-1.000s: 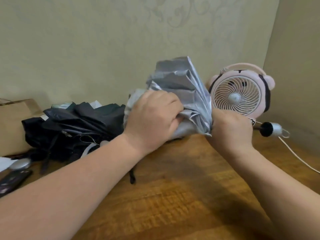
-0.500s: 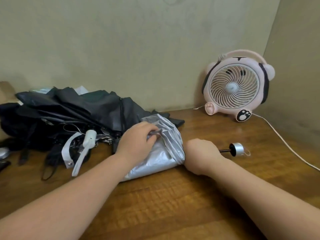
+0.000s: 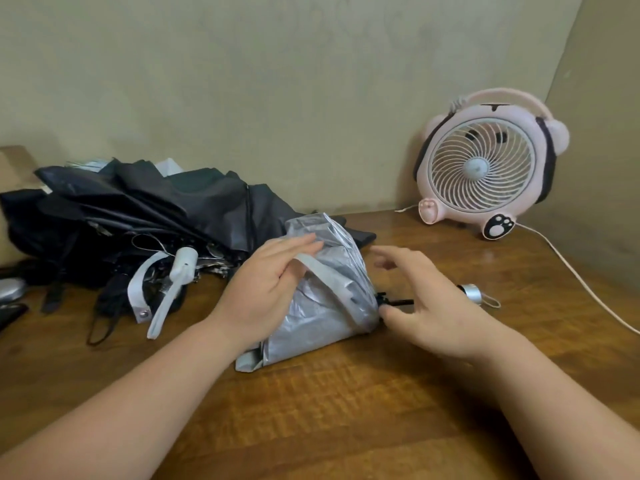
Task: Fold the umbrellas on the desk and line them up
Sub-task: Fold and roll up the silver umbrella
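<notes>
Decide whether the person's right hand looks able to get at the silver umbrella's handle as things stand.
Probably yes. The right hand hovers open just beside the handle, which juts out bare on its dark shaft from the silver umbrella. Nothing seems to lie between them.

Pink animal-style fan (image 3: 481, 168) stands upright at back right, close to wall (image 3: 277, 81); white cord (image 3: 571, 270) trails fwd-right. Brown cardboard-ish item (image 3: 14, 164) far left.
</notes>
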{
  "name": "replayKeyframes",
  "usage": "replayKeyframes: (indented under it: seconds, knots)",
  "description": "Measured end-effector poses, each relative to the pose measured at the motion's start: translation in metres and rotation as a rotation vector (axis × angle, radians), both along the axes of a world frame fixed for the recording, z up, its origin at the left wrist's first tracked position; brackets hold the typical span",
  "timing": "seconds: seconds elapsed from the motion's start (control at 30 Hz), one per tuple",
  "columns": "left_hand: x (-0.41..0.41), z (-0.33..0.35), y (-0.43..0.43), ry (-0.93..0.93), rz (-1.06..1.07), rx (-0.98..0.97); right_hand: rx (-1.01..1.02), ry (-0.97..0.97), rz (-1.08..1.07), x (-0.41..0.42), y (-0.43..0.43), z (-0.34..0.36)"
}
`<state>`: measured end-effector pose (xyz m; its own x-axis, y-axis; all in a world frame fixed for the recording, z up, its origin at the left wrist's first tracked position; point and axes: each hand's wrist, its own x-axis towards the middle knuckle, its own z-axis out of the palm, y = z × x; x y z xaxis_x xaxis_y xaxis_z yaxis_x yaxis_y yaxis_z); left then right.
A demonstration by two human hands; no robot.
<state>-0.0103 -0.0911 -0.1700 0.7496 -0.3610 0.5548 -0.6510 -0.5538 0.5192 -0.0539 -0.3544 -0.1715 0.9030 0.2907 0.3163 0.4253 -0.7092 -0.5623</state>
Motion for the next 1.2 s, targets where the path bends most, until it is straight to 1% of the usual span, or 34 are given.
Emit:
replayKeyframes:
  seconds: [0.07,0.13,0.2,0.27,0.3,0.33,0.37,0.4,0.43,0.47,0.53,0.57,0.6,0.63,0.67,0.73,0.77,0.8,0.83,0.9,0.97,1.03,1.13,1.2]
  knots:
    - [-0.014,0.003,0.001,-0.012,-0.025,-0.023,0.089,-0.156,0.036,-0.002,0.004,-0.006]
    - [-0.035,0.008,0.002,-0.032,-0.049,-0.007,0.106,-0.197,0.031,0.002,0.008,-0.011]
    - [-0.059,0.012,0.005,-0.095,-0.108,0.097,0.148,-0.193,0.01,0.007,0.01,-0.016]
    - [-0.084,0.013,0.009,-0.181,-0.219,0.272,0.223,-0.22,-0.012,0.011,0.012,-0.02]
    - [-0.094,0.011,0.011,-0.192,-0.294,0.348,0.243,-0.257,-0.032,0.011,0.013,-0.022]
    - [-0.101,0.011,0.013,-0.163,-0.362,0.399,0.256,-0.295,-0.054,0.011,0.014,-0.023]
    - [-0.104,0.012,0.015,-0.122,-0.415,0.413,0.272,-0.324,-0.068,0.011,0.016,-0.024]
    - [-0.106,0.014,0.017,-0.113,-0.44,0.381,0.287,-0.339,-0.071,0.01,0.019,-0.023]
    - [-0.103,0.013,0.021,-0.125,-0.46,0.317,0.303,-0.34,-0.067,0.008,0.022,-0.023]
    - [-0.1,0.013,0.024,-0.096,-0.478,0.247,0.315,-0.334,-0.057,0.006,0.025,-0.023]
    - [-0.091,0.01,0.032,0.059,-0.508,0.105,0.303,-0.335,-0.045,0.002,0.029,-0.023]
    - [-0.086,0.005,0.034,0.112,-0.486,0.028,0.279,-0.334,-0.045,0.001,0.031,-0.023]
    - [-0.085,0.001,0.036,0.155,-0.42,-0.029,0.264,-0.319,-0.044,0.001,0.032,-0.024]
    - [-0.081,-0.005,0.037,0.187,-0.331,-0.038,0.263,-0.299,-0.046,0.001,0.034,-0.024]
    - [-0.079,-0.009,0.037,0.19,-0.229,0.044,0.257,-0.289,-0.055,0.002,0.035,-0.026]
    - [-0.073,-0.017,0.031,0.116,-0.058,0.391,0.203,-0.271,-0.11,0.009,0.037,-0.031]
    - [-0.067,-0.022,0.027,0.108,-0.024,0.511,0.165,-0.234,-0.141,0.014,0.038,-0.033]
    - [-0.061,-0.025,0.024,0.146,-0.009,0.567,0.123,-0.163,-0.17,0.02,0.039,-0.033]
    - [-0.053,-0.025,0.022,0.206,0.001,0.57,0.068,-0.064,-0.204,0.027,0.04,-0.03]
    - [-0.036,-0.024,0.018,0.314,-0.006,0.517,-0.096,0.135,-0.267,0.04,0.042,-0.022]
    - [-0.017,-0.022,0.019,0.337,0.014,0.514,-0.185,0.217,-0.288,0.05,0.048,-0.015]
    - [-0.002,-0.02,0.024,0.287,0.056,0.613,-0.215,0.225,-0.307,0.055,0.058,-0.014]
    - [0.002,-0.028,0.039,0.175,0.07,0.8,-0.227,0.112,-0.353,0.057,0.071,-0.025]
    - [0.003,-0.028,0.05,0.187,0.081,0.824,-0.2,0.048,-0.322,0.057,0.077,-0.029]
